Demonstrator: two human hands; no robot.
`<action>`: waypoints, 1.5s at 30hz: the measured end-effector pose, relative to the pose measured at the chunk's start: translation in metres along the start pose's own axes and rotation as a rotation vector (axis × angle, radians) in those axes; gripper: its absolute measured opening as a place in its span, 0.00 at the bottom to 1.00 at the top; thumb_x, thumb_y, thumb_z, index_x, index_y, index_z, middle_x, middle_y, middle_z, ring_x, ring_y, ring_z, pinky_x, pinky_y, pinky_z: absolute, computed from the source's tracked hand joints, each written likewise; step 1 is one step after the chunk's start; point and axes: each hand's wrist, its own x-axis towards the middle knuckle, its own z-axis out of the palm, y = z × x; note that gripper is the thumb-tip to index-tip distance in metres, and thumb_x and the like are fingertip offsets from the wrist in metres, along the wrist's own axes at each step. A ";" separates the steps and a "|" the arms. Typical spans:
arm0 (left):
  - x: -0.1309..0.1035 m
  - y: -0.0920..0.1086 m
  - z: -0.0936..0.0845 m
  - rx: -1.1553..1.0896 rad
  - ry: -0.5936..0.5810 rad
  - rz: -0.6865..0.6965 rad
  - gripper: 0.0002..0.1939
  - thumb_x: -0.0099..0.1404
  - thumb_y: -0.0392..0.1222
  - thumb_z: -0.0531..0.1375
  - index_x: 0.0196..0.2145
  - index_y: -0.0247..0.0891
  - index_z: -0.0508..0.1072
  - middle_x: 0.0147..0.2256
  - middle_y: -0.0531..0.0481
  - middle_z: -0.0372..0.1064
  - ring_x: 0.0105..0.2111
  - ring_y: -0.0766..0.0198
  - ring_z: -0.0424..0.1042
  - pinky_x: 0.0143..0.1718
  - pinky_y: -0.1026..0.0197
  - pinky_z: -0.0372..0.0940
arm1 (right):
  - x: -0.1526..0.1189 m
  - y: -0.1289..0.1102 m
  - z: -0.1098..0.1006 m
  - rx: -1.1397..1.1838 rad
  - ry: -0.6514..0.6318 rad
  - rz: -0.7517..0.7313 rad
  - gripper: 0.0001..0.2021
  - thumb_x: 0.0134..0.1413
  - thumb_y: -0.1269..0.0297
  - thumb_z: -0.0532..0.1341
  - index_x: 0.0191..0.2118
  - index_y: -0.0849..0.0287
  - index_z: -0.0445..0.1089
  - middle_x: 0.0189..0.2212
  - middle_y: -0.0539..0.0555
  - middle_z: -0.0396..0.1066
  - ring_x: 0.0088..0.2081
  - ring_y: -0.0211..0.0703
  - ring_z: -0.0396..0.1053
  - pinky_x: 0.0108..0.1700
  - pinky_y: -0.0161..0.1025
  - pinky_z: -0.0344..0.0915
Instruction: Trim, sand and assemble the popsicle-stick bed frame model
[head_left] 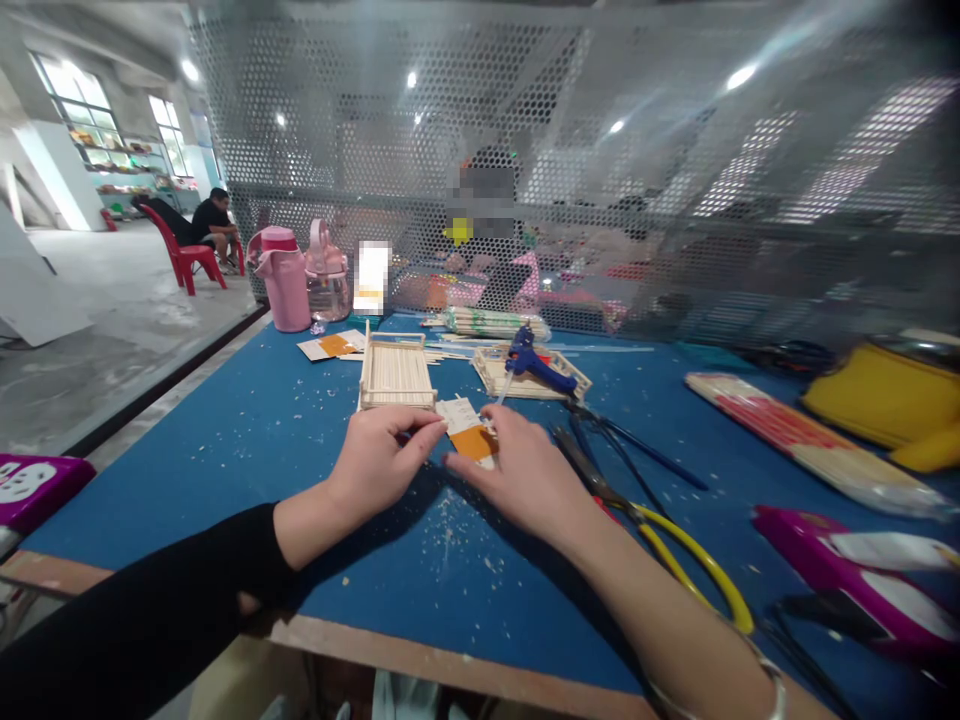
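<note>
My left hand [386,455] is pinched, thumb against forefinger, just in front of a small bed-shaped model of wooden sticks [397,370]. Whatever sits in that pinch is too small to make out. My right hand [529,475] has its thumb and forefinger apart, over the right side of a white and orange card [472,432]; its other fingers are partly hidden. Behind the right hand, a blue glue gun [536,362] rests on a second stick frame [491,375], its nozzle pointing down towards the fingers.
Yellow-handled pliers [675,550] lie beside my right forearm, near a cable. Further right are a bagged stick pack [810,440] and a purple power strip [847,575]. A pink flask [283,285] and bundled sticks [495,322] stand or lie before the perforated metal screen [337,150].
</note>
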 end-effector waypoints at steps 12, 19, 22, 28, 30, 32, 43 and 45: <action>0.008 0.007 0.005 -0.165 -0.075 -0.241 0.10 0.59 0.41 0.59 0.30 0.34 0.78 0.27 0.47 0.77 0.26 0.65 0.72 0.29 0.64 0.66 | 0.002 -0.004 -0.001 -0.363 -0.109 0.009 0.12 0.54 0.59 0.55 0.42 0.61 0.64 0.36 0.62 0.73 0.38 0.53 0.72 0.32 0.39 0.58; 0.019 0.015 0.018 -0.399 -0.158 -0.412 0.13 0.57 0.46 0.60 0.29 0.33 0.77 0.24 0.49 0.73 0.22 0.68 0.66 0.24 0.67 0.61 | 0.008 -0.007 0.000 -0.356 -0.083 0.038 0.11 0.49 0.63 0.59 0.39 0.61 0.67 0.36 0.62 0.74 0.40 0.57 0.72 0.35 0.42 0.61; 0.014 0.011 0.016 -0.459 -0.161 -0.505 0.15 0.56 0.49 0.61 0.28 0.32 0.77 0.23 0.49 0.71 0.21 0.69 0.63 0.22 0.68 0.60 | 0.010 -0.005 -0.003 -0.350 -0.061 0.054 0.10 0.51 0.63 0.56 0.39 0.60 0.66 0.35 0.61 0.74 0.38 0.56 0.72 0.35 0.42 0.61; 0.006 0.009 0.014 -0.487 -0.123 -0.565 0.15 0.56 0.50 0.62 0.30 0.32 0.77 0.25 0.47 0.74 0.21 0.69 0.66 0.22 0.67 0.61 | 0.006 0.001 -0.014 0.358 0.150 0.028 0.17 0.57 0.58 0.47 0.48 0.58 0.64 0.44 0.58 0.72 0.43 0.49 0.69 0.42 0.43 0.64; 0.005 0.010 0.014 -0.446 -0.124 -0.486 0.14 0.58 0.48 0.61 0.30 0.33 0.78 0.26 0.46 0.75 0.22 0.68 0.68 0.23 0.67 0.62 | 0.001 0.000 -0.009 0.761 0.084 0.048 0.19 0.58 0.53 0.47 0.48 0.56 0.65 0.42 0.56 0.73 0.41 0.48 0.70 0.38 0.41 0.66; 0.003 0.011 0.015 -0.369 -0.126 -0.364 0.12 0.60 0.46 0.60 0.31 0.35 0.78 0.27 0.47 0.76 0.24 0.67 0.70 0.26 0.66 0.64 | -0.003 -0.004 -0.001 1.028 0.016 0.102 0.22 0.55 0.48 0.50 0.47 0.56 0.68 0.41 0.56 0.74 0.42 0.49 0.70 0.37 0.42 0.67; 0.001 0.014 0.011 0.246 -0.179 0.294 0.13 0.66 0.37 0.51 0.30 0.33 0.73 0.29 0.43 0.74 0.29 0.61 0.71 0.32 0.60 0.67 | -0.014 -0.020 0.009 1.138 -0.015 0.135 0.24 0.47 0.41 0.58 0.43 0.54 0.73 0.48 0.56 0.72 0.53 0.53 0.65 0.59 0.49 0.57; 0.001 0.015 0.013 0.296 -0.184 0.395 0.14 0.66 0.35 0.49 0.29 0.32 0.72 0.27 0.42 0.72 0.27 0.62 0.70 0.30 0.60 0.67 | -0.016 -0.022 0.009 1.093 -0.011 0.096 0.27 0.48 0.39 0.56 0.44 0.54 0.72 0.49 0.56 0.71 0.55 0.52 0.64 0.61 0.48 0.54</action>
